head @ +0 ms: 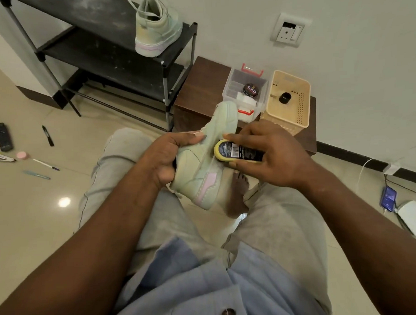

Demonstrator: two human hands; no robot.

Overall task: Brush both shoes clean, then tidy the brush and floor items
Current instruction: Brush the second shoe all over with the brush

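Observation:
My left hand [165, 156] grips a pale green shoe [198, 174] with pink trim, fingers curled round its collar, toe pointing away. My right hand [270, 155] holds a yellow-edged brush [228, 152] with a black label against the shoe's side. The matching second shoe [156, 29] stands on the top shelf of the black rack [119, 63]. On the floor at the left lie a remote [2, 137], a black marker [47, 135], a pink round lid [22, 155], a white pen [45, 164], a teal file [36, 175] and coloured pens [4, 159].
A low brown table [199, 87] ahead carries a clear box [246, 90] with a polish tin, and a beige basket [292, 102]. My bare foot [239, 191] is under the shoe. A phone [388, 198] and a white device [414, 217] with cables lie on the floor at right.

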